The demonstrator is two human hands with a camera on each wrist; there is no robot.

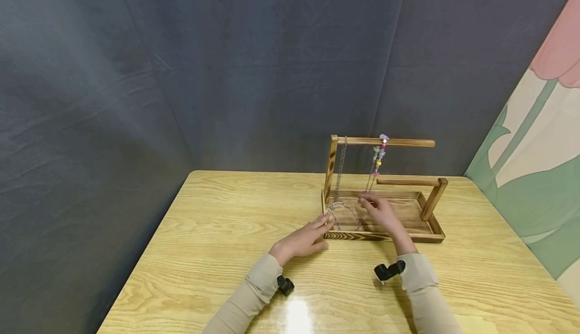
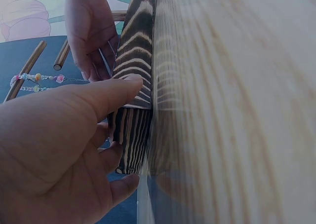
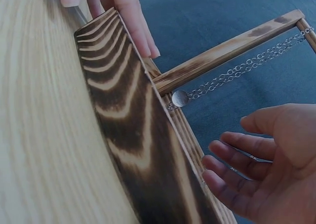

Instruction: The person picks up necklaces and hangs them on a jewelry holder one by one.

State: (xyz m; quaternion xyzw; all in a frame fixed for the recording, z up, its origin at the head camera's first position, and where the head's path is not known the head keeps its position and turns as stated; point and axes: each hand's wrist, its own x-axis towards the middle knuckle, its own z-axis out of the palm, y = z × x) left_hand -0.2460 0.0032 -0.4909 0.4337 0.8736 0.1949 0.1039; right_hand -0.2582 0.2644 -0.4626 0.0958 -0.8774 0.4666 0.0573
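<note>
A wooden jewelry stand [image 1: 385,236] with a tray base sits on the table. My left hand [image 1: 304,238] grips its front left corner, the thumb lying on the front wall and fingers around the end. My right hand [image 1: 382,213] hovers over the tray, its fingers loosely bent and apart in the right wrist view. Just above those fingertips, a colorful beaded necklace [image 1: 378,163] hangs from the upper bar [image 1: 410,142]. Farther left on that bar hangs a silver chain necklace [image 1: 341,168] with a round disc pendant [image 3: 180,98]. Another chain [image 1: 348,206] lies looped in the tray's left part.
A shorter, lower bar [image 1: 403,182] stands on a post [image 1: 433,200] at the stand's right end. Behind the wooden table [image 1: 235,198] hangs a dark blue curtain [image 1: 272,72]. A flower-patterned cloth [image 1: 534,173] borders the right side.
</note>
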